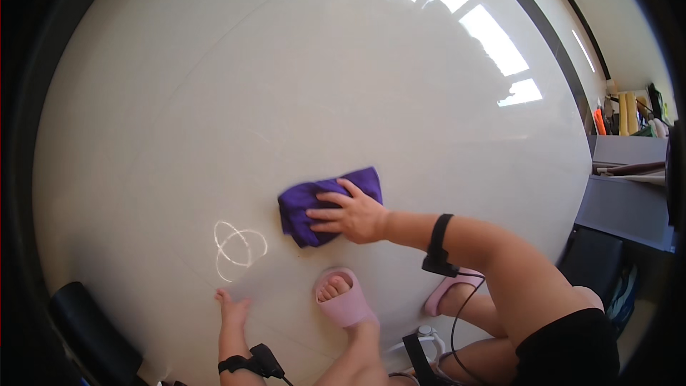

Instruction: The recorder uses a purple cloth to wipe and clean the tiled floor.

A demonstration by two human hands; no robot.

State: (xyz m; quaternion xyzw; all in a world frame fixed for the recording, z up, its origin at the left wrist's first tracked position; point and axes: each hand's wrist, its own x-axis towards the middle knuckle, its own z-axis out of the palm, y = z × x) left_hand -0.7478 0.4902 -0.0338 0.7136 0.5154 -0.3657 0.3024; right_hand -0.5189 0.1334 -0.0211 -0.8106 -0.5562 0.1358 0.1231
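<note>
A folded purple cloth (300, 206) lies on the glossy pale tile floor (257, 96) in front of me. My right hand (362, 217) presses down on its near right part, palm down and fingers spread. At the lower left, my left hand (233, 305) is held low with its fingers apart and nothing in it. Whether it touches the floor I cannot tell. Each forearm wears a black strap with a small device and a cable: the right strap (440, 244) and the left strap (252, 363).
My feet wear pink slippers, one slipper (348, 300) just below the cloth. A black cylindrical object (94, 327) stands at lower left. At right are grey drawers (624, 209) and shelved items (629, 112). A dark border strip (541, 27) crosses the floor at upper right.
</note>
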